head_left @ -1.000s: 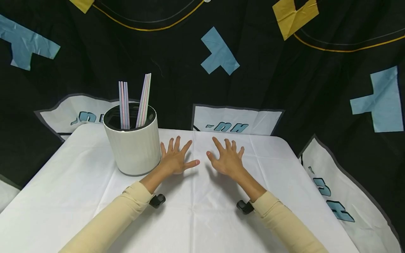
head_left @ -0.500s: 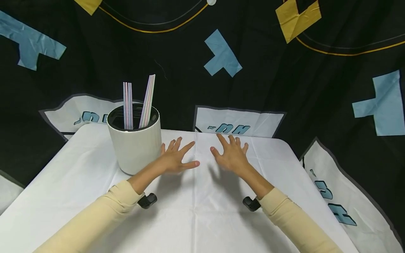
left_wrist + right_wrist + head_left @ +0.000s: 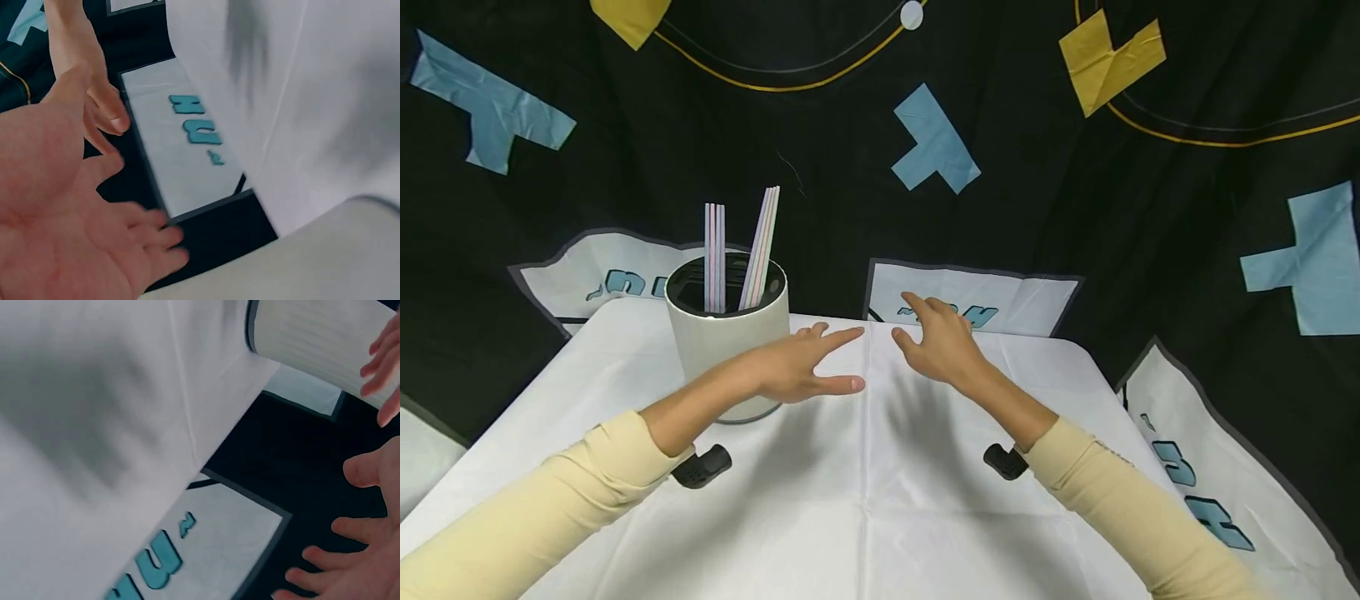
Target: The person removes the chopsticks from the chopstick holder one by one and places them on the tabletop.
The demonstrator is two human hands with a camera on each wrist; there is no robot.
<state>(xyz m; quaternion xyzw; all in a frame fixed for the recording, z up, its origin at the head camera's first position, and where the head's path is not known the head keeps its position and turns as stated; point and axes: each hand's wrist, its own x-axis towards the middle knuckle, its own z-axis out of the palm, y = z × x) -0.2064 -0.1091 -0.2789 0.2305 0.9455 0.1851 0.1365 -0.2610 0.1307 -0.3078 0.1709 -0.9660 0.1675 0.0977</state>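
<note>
My left hand (image 3: 790, 367) is raised over the table in front of the white canister, palm down, thumb and index finger stretched to the right. The hand holds nothing and overlaps the canister in the head view. To its right, my right hand (image 3: 943, 342) hovers near the far table edge with spread fingers, also holding nothing. The white canister (image 3: 700, 342) has a black inner rim and stands upright at the back left. Two bundles of pastel straws stick up from it, a left bundle (image 3: 714, 258) standing straight and a right bundle (image 3: 760, 250) leaning right.
A white cloth (image 3: 865, 533) covers the table, with fold creases across it. Behind hangs a black backdrop (image 3: 820, 167) with blue and yellow patches. White printed panels (image 3: 1037, 296) show beyond the table edges. A black wrist camera (image 3: 702, 467) sits under the left sleeve.
Both hands have lifted higher off the table. The left hand has shifted left and turned toward the right, now covering part of the canister. The head view has tilted slightly.
</note>
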